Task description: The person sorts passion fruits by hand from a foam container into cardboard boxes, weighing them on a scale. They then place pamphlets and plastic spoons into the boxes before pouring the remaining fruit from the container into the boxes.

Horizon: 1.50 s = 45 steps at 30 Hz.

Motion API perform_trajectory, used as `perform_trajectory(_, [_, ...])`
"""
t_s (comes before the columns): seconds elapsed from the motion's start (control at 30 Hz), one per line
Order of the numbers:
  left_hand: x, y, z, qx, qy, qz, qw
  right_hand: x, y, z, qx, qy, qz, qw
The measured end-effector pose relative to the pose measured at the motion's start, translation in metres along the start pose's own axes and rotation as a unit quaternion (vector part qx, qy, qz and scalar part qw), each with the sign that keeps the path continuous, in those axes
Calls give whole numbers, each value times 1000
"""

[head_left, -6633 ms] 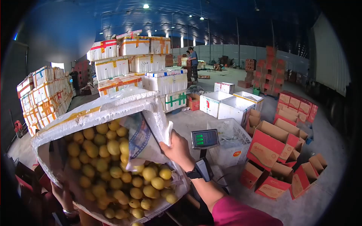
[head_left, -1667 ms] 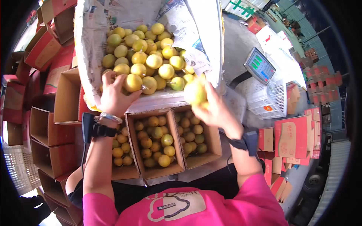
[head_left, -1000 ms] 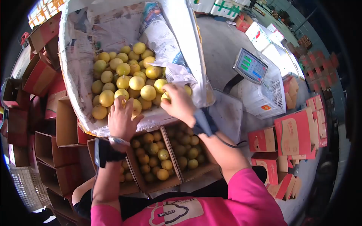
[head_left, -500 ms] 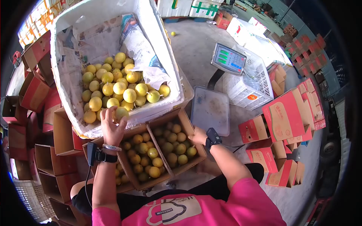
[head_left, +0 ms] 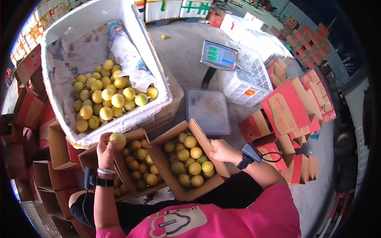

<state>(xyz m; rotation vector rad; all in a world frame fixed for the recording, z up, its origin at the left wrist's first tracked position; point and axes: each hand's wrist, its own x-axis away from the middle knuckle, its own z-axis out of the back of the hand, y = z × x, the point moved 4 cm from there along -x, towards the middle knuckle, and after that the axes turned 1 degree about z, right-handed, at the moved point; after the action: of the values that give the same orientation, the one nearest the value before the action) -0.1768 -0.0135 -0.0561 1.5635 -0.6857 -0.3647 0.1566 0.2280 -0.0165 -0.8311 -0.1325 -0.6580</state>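
My left hand is closed around a yellow passion fruit, just outside the front rim of a white foam box. Inside that newspaper-lined box lies a heap of yellow passion fruits. My right hand grips the right wall of a cardboard box that contains passion fruits. That box sits askew beside a middle cardboard box, also with fruits in it. Further left, a third box is partly covered by my left hand and forearm.
A scale platform with a lit display stands beyond the right box, next to a white plastic crate. Red and brown cartons are piled at right. Open cartons stack at left. One fruit lies on the floor.
My left hand has come out of the foam box toward me, bringing a passion fruit. The right box, in my right hand's grip, has swung right, away from the middle box. The view has shifted.
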Motion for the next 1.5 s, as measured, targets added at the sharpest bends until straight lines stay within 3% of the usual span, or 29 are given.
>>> perform_trajectory(0.07, [5, 3, -15, 48, -13, 44, 998, 12, -3, 16, -2, -3, -34, 999])
perform_trajectory(0.17, [6, -10, -24, 103, -44, 59, 992, 14, 31, 51, -23, 71, 19, 997])
perform_trajectory(0.27, [8, -11, -32, 95, -57, 91, 990, 21, 43, 92, -64, 126, 8, 990])
perform_trajectory(0.33, [10, -9, -37, 88, -52, 96, 990, 17, 47, 113, -174, 151, 24, 973])
perform_trajectory(0.4, [10, -8, -45, 105, -49, 124, 986, 2, 75, 129, -110, 177, -5, 978])
perform_trajectory(0.47, [12, -5, -58, 118, -61, 118, 984, -14, 81, 135, -192, 234, 14, 953])
perform_trajectory(0.53, [14, -6, -66, 149, -77, 114, 979, -39, 120, 130, -135, 235, -37, 962])
perform_trajectory(0.57, [15, -9, -67, 145, -89, 114, 979, -64, 167, 120, -60, 245, -8, 968])
perform_trajectory(0.6, [17, -8, -68, 125, -94, 118, 981, -64, 151, 134, 60, 287, -27, 956])
perform_trajectory(0.67, [22, -5, -71, 101, -91, 125, 983, -85, 174, 150, 81, 298, -59, 949])
perform_trajectory(0.73, [24, -7, -75, 98, -74, 128, 984, -89, 196, 154, 219, 297, -219, 903])
perform_trajectory(0.77, [25, -7, -77, 83, -66, 124, 987, -82, 176, 153, 523, 101, -72, 843])
perform_trajectory(0.83, [24, -32, -70, 126, -77, 169, 975, -57, 94, 168, 438, 410, -59, 798])
perform_trajectory(0.9, [21, -51, -75, 163, -83, 196, 963, -65, 87, 146, 410, 281, 12, 868])
perform_trajectory(0.93, [25, -48, -89, 175, -84, 195, 961, -77, 111, 123, 425, 249, 8, 870])
perform_trajectory(0.97, [49, 25, -130, 214, -227, 265, 913, -83, 124, 112, 319, 70, -64, 943])
perform_trajectory(1.0, [45, 2, -121, 200, -175, 275, 924, -94, 121, 108, 127, -82, 148, 977])
perform_trajectory(1.03, [39, -22, -111, 181, -152, 276, 932, -81, 139, 96, 233, 14, -5, 972])
perform_trajectory(1.07, [33, -23, -116, 164, -125, 276, 939, -88, 145, 94, 246, 39, -70, 966])
perform_trajectory(1.13, [46, 10, -134, 171, -149, 279, 933, -135, 238, 63, 251, 14, 8, 968])
perform_trajectory(1.2, [55, 20, -135, 173, -169, 291, 926, -188, 325, 5, 447, -70, 65, 890])
perform_trajectory(1.23, [51, 5, -126, 156, -164, 281, 932, -124, 227, 64, 259, -59, -53, 963])
perform_trajectory(1.33, [51, 5, -123, 180, -195, 263, 927, -62, 95, 116, 248, -27, -50, 967])
perform_trajectory(1.37, [55, 11, -125, 203, -212, 264, 919, -46, 52, 126, 259, -25, 18, 966])
perform_trajectory(1.43, [61, 17, -129, 227, -231, 261, 910, 2, -27, 129, 58, 70, 297, 951])
perform_trajectory(1.47, [64, 21, -130, 232, -238, 274, 902, 56, -106, 140, 126, 117, 416, 893])
perform_trajectory(1.5, [67, 20, -129, 239, -244, 288, 895, 95, -145, 159, 292, 293, 526, 743])
